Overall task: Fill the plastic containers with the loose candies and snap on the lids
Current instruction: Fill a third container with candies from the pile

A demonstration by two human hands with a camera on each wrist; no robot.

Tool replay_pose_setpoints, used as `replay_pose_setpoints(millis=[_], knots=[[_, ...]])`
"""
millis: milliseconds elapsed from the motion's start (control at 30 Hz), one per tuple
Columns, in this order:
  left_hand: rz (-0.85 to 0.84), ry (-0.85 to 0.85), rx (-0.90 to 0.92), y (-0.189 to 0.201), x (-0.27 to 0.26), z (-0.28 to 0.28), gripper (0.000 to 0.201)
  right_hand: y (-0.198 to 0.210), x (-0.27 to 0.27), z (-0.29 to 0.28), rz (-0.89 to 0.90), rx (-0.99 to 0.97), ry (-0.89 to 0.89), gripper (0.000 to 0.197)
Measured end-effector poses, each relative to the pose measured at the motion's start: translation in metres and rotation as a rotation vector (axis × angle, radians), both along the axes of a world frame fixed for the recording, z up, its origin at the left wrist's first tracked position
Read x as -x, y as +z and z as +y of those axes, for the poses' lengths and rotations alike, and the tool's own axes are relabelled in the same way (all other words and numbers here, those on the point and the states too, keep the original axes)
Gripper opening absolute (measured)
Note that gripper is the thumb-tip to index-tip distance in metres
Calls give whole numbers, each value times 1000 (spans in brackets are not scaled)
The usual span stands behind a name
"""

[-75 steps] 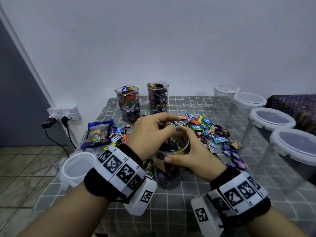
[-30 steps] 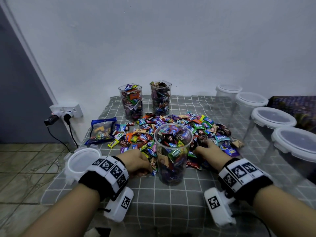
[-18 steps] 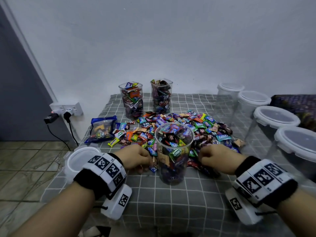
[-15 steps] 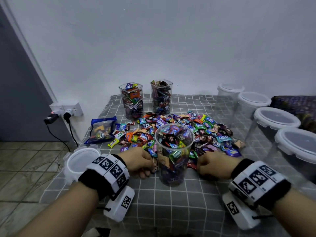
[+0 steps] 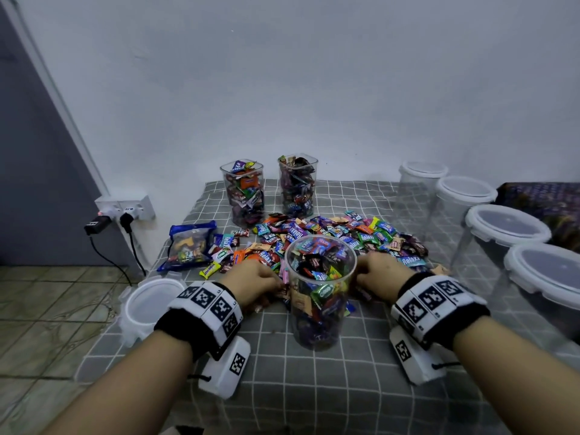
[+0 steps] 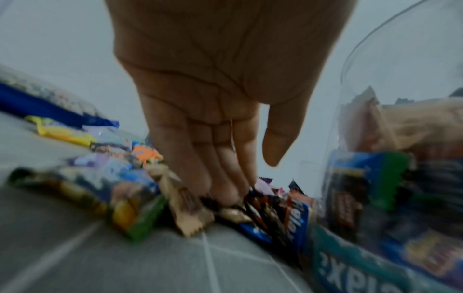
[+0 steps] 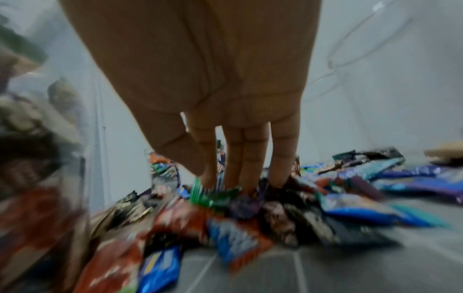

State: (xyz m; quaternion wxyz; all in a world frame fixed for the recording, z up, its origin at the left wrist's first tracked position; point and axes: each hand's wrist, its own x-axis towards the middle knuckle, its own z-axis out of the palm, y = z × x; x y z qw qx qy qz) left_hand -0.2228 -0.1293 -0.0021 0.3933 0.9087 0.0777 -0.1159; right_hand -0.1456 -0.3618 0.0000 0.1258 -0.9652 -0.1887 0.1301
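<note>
1. Loose lid (image 5: 150,304), lower left, at the table edge.
2. Left hand (image 5: 251,282): fingers (image 6: 223,178) extended down, touching the loose candies (image 5: 332,233).
3. Round container (image 5: 320,290), frame centre, nearly full, uncapped.
4. Right hand (image 5: 381,274): fingers (image 7: 235,158) straight, tips in the pile.
5. Lidded empty containers (image 5: 505,233), right edge.

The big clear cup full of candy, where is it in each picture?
Head view: the cup stands in the middle, between the left hand and the right hand.
Left wrist view: its clear wall fills the right side.
Right wrist view: its blurred wall fills the left edge.
Shared landmark: the candy pile on the grey checked cloth.
</note>
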Motion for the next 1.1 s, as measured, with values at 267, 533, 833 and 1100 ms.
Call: replay_pose_setpoints(millis=[267, 533, 833, 1100], knots=[[-272, 104, -337, 12, -20, 11, 17, 9, -17, -11, -196, 101, -105, 63], [44, -156, -547, -18, -47, 5, 110, -17, -28, -8, -34, 245, -49, 100], [-38, -265, -642, -15, -43, -10, 46, -16, -22, 0, -175, 211, 19, 61], [-142, -177, -598, -14, -45, -5, 22, -18, -24, 3, -149, 185, 44, 60]])
